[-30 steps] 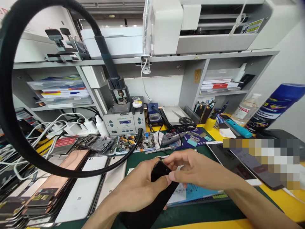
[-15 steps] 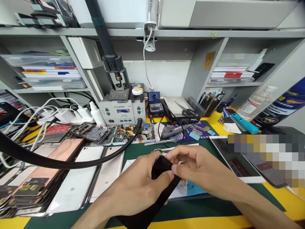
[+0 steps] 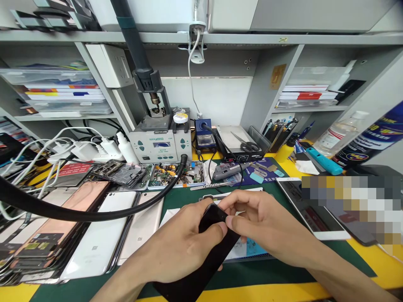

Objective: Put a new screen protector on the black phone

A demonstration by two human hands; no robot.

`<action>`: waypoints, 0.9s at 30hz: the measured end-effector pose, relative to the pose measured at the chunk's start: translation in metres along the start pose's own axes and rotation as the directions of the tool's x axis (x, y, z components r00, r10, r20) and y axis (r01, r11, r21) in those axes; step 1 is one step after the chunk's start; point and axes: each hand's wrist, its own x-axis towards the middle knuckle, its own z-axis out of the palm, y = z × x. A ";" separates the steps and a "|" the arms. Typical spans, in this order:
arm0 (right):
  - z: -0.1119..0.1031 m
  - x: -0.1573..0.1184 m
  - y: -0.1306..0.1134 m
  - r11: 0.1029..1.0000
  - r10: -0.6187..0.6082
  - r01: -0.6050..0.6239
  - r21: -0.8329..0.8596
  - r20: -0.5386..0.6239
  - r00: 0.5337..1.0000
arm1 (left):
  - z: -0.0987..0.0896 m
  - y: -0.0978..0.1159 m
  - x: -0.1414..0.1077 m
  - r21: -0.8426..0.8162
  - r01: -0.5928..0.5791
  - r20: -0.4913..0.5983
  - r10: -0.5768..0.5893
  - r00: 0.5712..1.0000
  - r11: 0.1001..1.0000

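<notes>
A long black phone-like panel [image 3: 201, 266] slants from the bottom centre up to the right, glossy at its upper end. My left hand [image 3: 185, 241] wraps round it, thumb across its face. The fingers of my right hand [image 3: 252, 218] are pinched at the panel's upper right corner; anything small between them is hidden. Beneath both hands lies a white and blue printed sheet [image 3: 252, 248] on the green mat [image 3: 270, 274]. Part of a metal-edged item shows just behind the fingers.
Phones, among them a white one [image 3: 94, 239], lie at left under a black hose [image 3: 103, 216]. Behind are a parts tray [image 3: 163, 184], tweezers [image 3: 210, 186] and a grey station [image 3: 160, 144]. A white-framed phone [image 3: 311, 209] and bottles stand or lie at right.
The view has shifted very slightly. Both hands keep nearly the same hold on the black panel, with no clear movement.
</notes>
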 end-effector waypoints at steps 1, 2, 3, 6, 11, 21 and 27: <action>0.000 0.000 0.000 1.000 -0.001 0.001 -0.001 -0.001 1.000 | 0.000 0.000 0.000 -0.001 0.001 0.000 -0.001 1.000 1.000; 0.000 0.000 0.000 1.000 -0.003 0.003 -0.003 -0.001 1.000 | 0.000 0.000 0.000 -0.001 0.002 -0.001 -0.002 1.000 1.000; 0.000 0.000 0.001 1.000 -0.006 0.006 -0.007 -0.001 1.000 | 0.000 0.000 0.000 0.001 0.001 -0.002 -0.001 1.000 1.000; -0.001 0.001 0.000 1.000 -0.003 0.003 -0.017 -0.005 1.000 | 0.000 0.000 0.000 -0.003 0.006 -0.003 -0.006 1.000 1.000; 0.000 0.002 -0.001 1.000 -0.001 0.001 -0.010 -0.001 1.000 | 0.000 0.001 0.001 -0.015 0.015 0.000 -0.015 1.000 1.000; -0.001 0.000 -0.002 1.000 0.002 -0.002 0.017 0.021 1.000 | -0.001 0.000 0.001 -0.051 0.043 -0.003 -0.043 0.999 0.998; -0.006 0.000 -0.004 0.998 0.007 -0.013 0.062 0.090 0.996 | -0.001 0.000 0.002 -0.139 0.045 0.028 -0.041 0.999 0.989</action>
